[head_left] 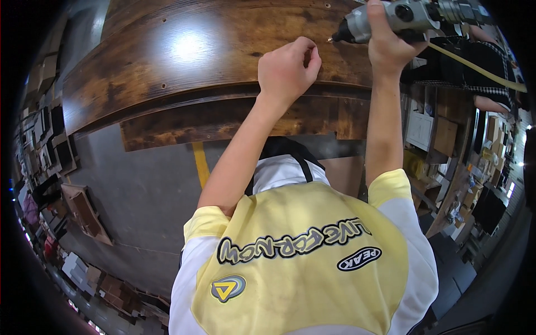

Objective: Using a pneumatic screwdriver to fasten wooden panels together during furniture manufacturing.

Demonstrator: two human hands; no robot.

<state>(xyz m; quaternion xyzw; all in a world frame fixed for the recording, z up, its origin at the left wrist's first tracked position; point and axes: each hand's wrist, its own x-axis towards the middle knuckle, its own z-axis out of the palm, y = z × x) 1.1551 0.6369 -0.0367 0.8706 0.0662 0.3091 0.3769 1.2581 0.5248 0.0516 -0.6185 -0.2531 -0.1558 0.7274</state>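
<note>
My right hand grips a silver power screwdriver with a black nose, held sideways over a dark brown wood-grain panel. A small brassy tip, a bit or a screw, shows at the nose, close to the panel's surface; whether it touches cannot be told. My left hand is closed just left of that tip, above the panel's near edge. Its fingers are curled in, and anything between them is hidden. Small holes dot the panel.
A pale yellow hose trails rightward from the screwdriver. Below the panel's near edge runs a second wood-grain board. Another person in dark clothes is at the right. Cartons and boards stand on the grey floor at left.
</note>
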